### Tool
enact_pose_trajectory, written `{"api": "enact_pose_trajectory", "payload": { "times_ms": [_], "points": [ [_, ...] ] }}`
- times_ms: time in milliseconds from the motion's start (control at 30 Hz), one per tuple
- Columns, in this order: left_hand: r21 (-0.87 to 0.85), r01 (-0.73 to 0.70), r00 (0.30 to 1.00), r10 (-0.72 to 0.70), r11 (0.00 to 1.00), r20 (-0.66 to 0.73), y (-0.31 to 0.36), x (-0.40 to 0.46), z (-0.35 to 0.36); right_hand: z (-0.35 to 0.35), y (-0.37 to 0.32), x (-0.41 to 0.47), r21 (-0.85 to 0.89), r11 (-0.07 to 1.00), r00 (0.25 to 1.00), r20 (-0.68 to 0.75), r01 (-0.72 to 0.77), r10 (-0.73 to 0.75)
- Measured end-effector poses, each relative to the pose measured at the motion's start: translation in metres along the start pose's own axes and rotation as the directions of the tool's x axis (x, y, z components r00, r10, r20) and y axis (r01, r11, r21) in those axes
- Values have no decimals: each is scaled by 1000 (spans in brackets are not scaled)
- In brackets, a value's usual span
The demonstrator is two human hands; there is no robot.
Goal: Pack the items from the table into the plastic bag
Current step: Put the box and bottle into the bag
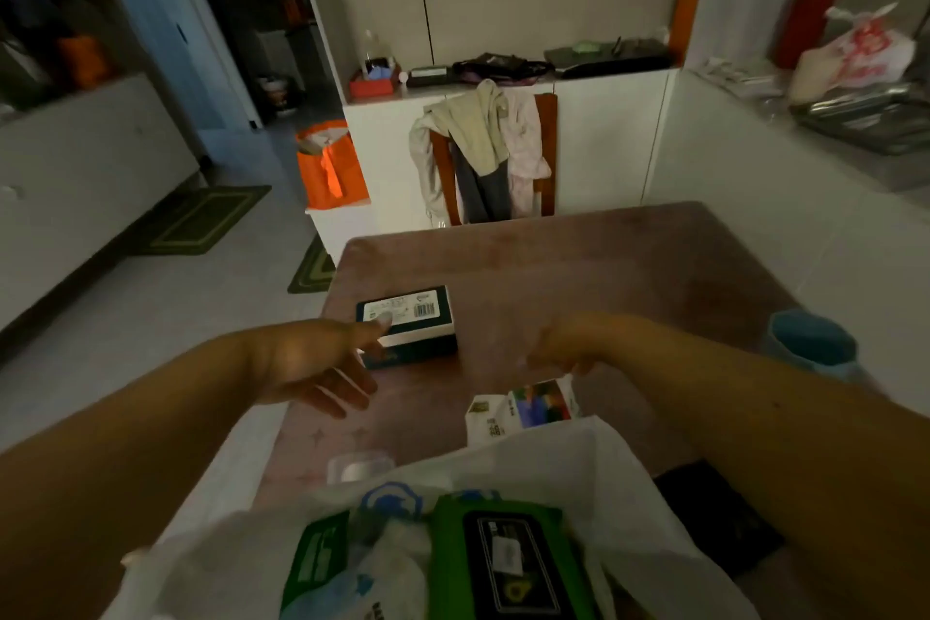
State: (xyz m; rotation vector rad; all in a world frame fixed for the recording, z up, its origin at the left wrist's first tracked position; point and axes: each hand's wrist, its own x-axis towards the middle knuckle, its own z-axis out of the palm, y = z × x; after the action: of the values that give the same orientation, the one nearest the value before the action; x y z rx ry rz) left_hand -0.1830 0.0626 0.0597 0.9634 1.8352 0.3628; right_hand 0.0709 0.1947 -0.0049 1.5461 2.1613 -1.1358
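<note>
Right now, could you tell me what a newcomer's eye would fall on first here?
Two bare forearms reach over a reddish-brown table, the left hand open beside a dark green box. At the near edge a white plastic bag gapes, showing a bright green wipes pack. The right hand pinches a small carton above the bag.

**Half-packed bag, box left on table**

White plastic bag gaping at near edge, holding green wipes pack. White carton just behind its rim. Dark teal box lying flat farther back, label upward.
</note>
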Motion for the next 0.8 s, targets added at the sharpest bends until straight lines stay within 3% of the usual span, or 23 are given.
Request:
{"api": "enact_pose_trajectory", "payload": {
  "times_ms": [233,433,567,700,733,800],
  "points": [
    [45,100,989,-104,994,103,-18,41,18,50,11,51,-400,913,979,205,84,0],
    [43,119,991,-122,992,53,-25,57,20,51,17,60,-303,947,975,221,104,-36],
    [13,67,996,-68,998,60,-22,49,16,45,14,42,-300,949,989,140,97,-56],
    [-47,-33,998,35,998,49,-8,17,11,27,3,7,-228,973,997,-53,37,-50],
    [-72,-63,997,66,995,43,-4,6,10,19,-2,-4,-194,981,992,-120,17,-41],
    [-125,-127,991,131,984,22,3,-20,9,0,-11,-31,51,998,952,-305,29,-12]
  ]
}}
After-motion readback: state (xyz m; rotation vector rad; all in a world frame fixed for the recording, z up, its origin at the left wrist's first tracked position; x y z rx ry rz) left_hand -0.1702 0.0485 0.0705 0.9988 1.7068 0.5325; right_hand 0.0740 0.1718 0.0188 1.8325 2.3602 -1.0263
